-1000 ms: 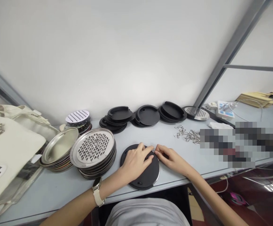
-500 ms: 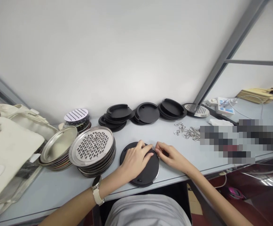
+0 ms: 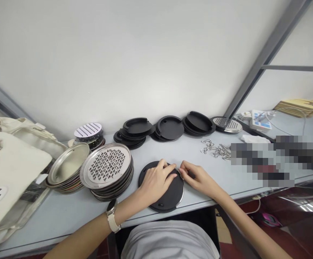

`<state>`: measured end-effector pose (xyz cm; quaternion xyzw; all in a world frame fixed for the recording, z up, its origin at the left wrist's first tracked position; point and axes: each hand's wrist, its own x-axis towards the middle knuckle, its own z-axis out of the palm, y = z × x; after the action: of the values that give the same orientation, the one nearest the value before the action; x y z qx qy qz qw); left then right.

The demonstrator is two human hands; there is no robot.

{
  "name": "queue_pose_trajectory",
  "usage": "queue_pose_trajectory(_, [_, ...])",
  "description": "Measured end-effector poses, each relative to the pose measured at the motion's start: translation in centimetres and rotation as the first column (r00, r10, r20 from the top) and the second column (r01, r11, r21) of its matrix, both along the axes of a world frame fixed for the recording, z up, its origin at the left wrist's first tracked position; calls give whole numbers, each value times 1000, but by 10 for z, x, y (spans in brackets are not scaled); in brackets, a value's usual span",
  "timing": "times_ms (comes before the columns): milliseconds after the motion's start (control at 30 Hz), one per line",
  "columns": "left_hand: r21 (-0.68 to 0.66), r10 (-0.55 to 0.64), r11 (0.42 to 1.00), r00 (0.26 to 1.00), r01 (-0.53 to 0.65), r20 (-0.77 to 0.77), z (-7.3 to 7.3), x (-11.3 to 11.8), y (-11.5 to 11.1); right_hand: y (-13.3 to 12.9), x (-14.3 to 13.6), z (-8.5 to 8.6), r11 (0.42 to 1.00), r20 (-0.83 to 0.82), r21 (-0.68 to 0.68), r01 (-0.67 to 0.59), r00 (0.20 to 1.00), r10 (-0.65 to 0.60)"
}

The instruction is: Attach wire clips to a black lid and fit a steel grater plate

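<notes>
Working at the rim of a flat black disc, both hands near its far right edge

Head view. I have the black disc (image 3: 171, 196) lying flat on the pale grey-blue table (image 3: 64, 217), close to the person's front. It sits beneath the left hand (image 3: 154, 182) and just to the left of the right hand (image 3: 199, 178). The key relation: the far right part of the rim lies between the two sets of fingertips. The left hand covers much of the disc; the right reaches in from outside. Being round, the disc gives me no long axis to log.

State of hands: left palm down, fingers bent and spread over the disc; I cannot tell whether it grips or only rests. Right thumb and forefinger come together at the rim; whether they pinch something small, I cannot tell.

Materials: the disc looks matt and smooth, perhaps plastic, with a small oval opening near its near edge and a thin, bright silvery arc (image 3: 183, 196) along its right side. To its left, a stack topped by a grater-like metal disc (image 3: 106, 167) has rough raised teeth and a smooth lip; beyond that, a shallow dull-metal plate (image 3: 70, 163) tops a tilted pile. Shallow black trays (image 3: 171, 129) line the wall. Thin, shiny looped wire pieces (image 3: 222, 152) lie tangled to the right.
</notes>
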<state>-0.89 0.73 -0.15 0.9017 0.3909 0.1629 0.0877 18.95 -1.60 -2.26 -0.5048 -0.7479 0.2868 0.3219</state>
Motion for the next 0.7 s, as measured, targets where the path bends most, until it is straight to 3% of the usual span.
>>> queue_pose_trajectory(700, [-42, 7, 999, 1000, -7, 3, 1, 1, 1, 1, 0, 0, 1000, 14, -11, -6, 1000, 6])
